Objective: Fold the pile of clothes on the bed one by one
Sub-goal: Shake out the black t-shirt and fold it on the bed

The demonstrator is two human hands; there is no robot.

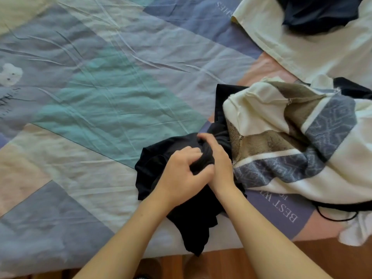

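A crumpled black garment (155,170) lies near the bed's front edge, one end hanging over it. My left hand (181,172) grips a bunched fold of the black cloth. My right hand (218,158) sits close beside it, fingers curled into the same bunch. Just to the right lies the pile: a cream, tan and blue patterned garment (291,135) on top, with more black cloth (227,97) showing beneath it.
The patchwork bedsheet (100,97) spreads flat to the left and back. A cream garment (298,49) with a dark navy item (318,15) on it lies at the back right. A black strap (338,216) and white cloth (356,232) sit at the front right. Wooden floor (322,258) shows below the edge.
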